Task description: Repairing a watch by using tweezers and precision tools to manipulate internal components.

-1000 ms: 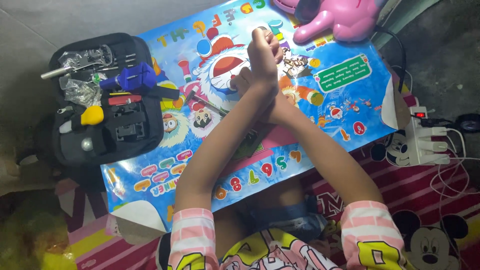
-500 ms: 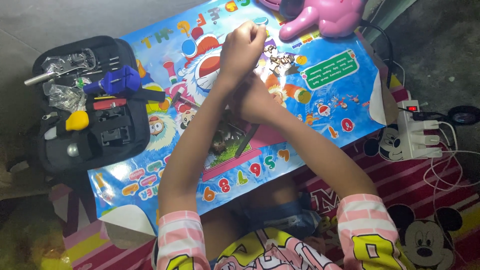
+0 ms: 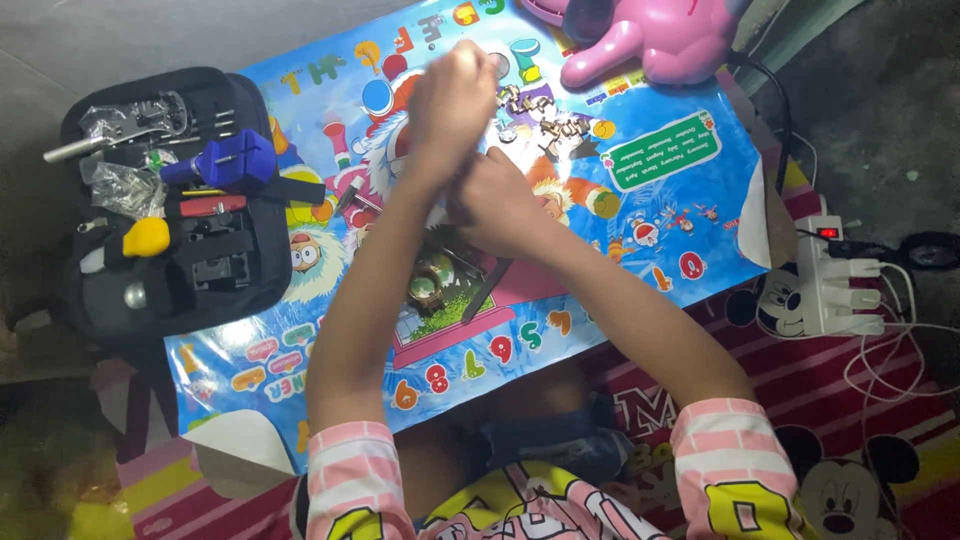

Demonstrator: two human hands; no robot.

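My left hand is a blurred closed fist raised over the picture poster on the low table, and nothing shows in it. My right hand lies just below it, fingers curled and palm down, so whatever is under it stays hidden. The two hands are close, almost touching. A round watch head rests on the poster under my left forearm. Beside it lies a dark flat tool. A metal link bracelet sits right of my left fist.
An open black tool case at the left holds a blue tool, a yellow piece and small metal parts. A pink toy stands at the far edge. A white power strip with cables lies at the right.
The hands were stacked together a second ago. My left fist has since drawn up and to the left, off my right hand, which has come nearer to me.
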